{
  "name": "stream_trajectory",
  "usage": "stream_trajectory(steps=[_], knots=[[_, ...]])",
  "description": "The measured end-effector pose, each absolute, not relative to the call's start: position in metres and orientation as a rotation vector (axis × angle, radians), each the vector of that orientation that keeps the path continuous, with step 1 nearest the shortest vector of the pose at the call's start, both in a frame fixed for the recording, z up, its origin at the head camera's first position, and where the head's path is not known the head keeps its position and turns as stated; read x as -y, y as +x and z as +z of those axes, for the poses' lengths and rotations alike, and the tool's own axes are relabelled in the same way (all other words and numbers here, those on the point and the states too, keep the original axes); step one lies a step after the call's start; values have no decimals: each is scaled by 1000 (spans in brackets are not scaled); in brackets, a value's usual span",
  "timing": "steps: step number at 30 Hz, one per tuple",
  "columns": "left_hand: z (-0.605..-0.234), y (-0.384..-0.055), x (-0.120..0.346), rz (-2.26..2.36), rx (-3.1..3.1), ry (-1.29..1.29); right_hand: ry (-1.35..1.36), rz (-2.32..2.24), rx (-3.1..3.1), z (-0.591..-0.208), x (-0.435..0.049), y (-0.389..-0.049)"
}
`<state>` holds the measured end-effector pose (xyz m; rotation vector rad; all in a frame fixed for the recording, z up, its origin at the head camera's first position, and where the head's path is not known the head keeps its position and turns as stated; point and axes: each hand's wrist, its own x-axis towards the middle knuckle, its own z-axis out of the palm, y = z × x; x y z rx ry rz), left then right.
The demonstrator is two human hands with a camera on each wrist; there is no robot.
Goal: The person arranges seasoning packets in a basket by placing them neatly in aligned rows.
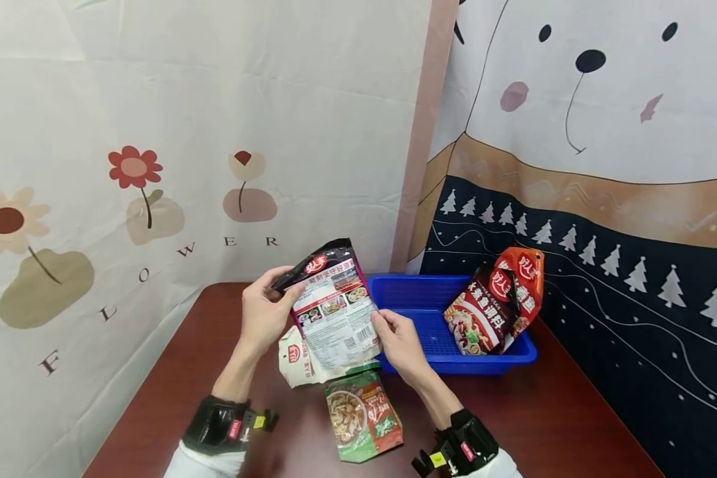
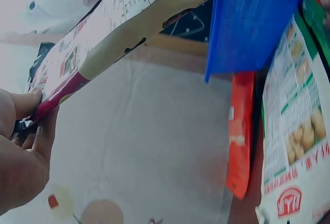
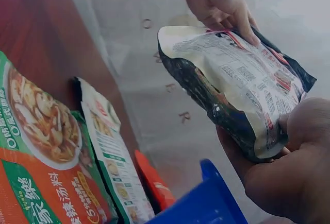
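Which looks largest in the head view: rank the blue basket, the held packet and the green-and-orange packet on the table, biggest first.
1. Blue basket
2. Held packet
3. Green-and-orange packet

Apparent size only; the held packet is raised, so whether the packets truly differ is unsure.

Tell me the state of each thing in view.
Dark seasoning packet: held, tilted.
Left grip: pinching its upper corner.
Right grip: pinching its side edge.
Soup packet: lying picture side up.
White-backed packet: lying printed back up.
Blue basket: holding two packets.
Fish seasoning packet: tilted in basket.
Orange packet: behind it, partly hidden.
Red packet: outside basket, partly hidden.
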<state>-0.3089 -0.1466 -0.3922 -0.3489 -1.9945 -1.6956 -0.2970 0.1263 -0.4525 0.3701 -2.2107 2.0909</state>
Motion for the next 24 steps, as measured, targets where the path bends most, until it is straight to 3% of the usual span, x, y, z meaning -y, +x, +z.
stream_trajectory(steps=[11,24], knots=[[-394,-306,110,-1806,1967,-424,187,2214,1998,-455,-139,-289],[-426,-285,81,-2008,2191,-591,218,2406,1811,-446,-136,-291]])
